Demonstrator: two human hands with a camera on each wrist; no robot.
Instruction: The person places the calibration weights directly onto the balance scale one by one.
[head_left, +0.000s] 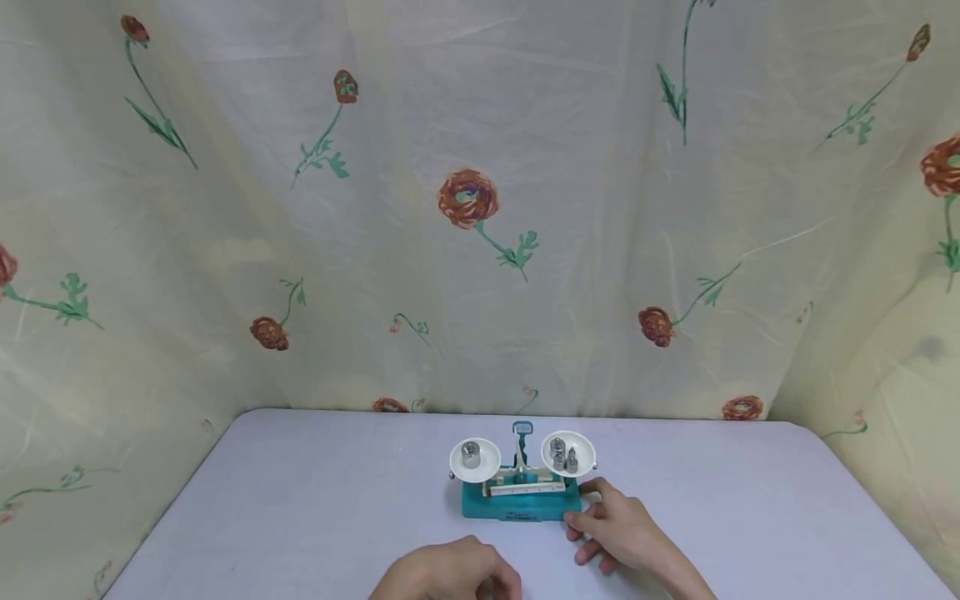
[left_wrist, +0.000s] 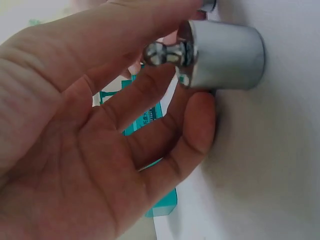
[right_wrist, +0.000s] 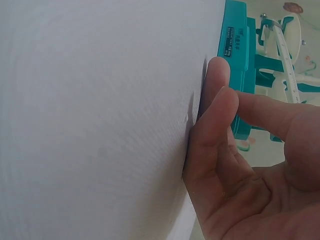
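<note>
A teal balance scale (head_left: 521,504) with two white pans stands on the table. Its left pan (head_left: 475,472) carries one metal weight (head_left: 470,454); the right pan (head_left: 581,446) bears several smaller weights (head_left: 558,450). At the base's right end my right hand (head_left: 630,533) pinches it, thumb and forefinger about the corner. My left hand (head_left: 457,571) rests loosely bent at the table's near side, its fingers (left_wrist: 155,142) holding nothing that shows. A large knobbed weight (left_wrist: 227,55) stands before those fingers in the left wrist view. Part of another metal piece (left_wrist: 209,5) shows at that view's top.
A pale cloth covers the table (head_left: 315,483), which has rounded far corners. Behind and on both sides hangs a flower-printed curtain (head_left: 585,250). Both hands are at the near side of the scale.
</note>
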